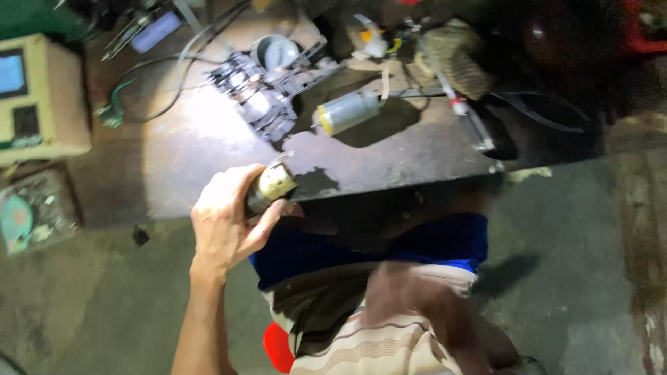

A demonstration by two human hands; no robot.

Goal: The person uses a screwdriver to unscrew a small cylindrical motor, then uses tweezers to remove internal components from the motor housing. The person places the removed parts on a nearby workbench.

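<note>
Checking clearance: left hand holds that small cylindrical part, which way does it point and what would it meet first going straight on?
The left hand points up-right; first in line looks like the silver cylindrical motor on the workbench, though depth is unclear.

Ahead of your left hand (226, 226), the worn brown board (180, 160) lies bare to its near edge. Farther back, a grey metal mechanism (260, 94), a silver cylindrical motor (347, 111) and black cables (167, 69) block the way.
</note>
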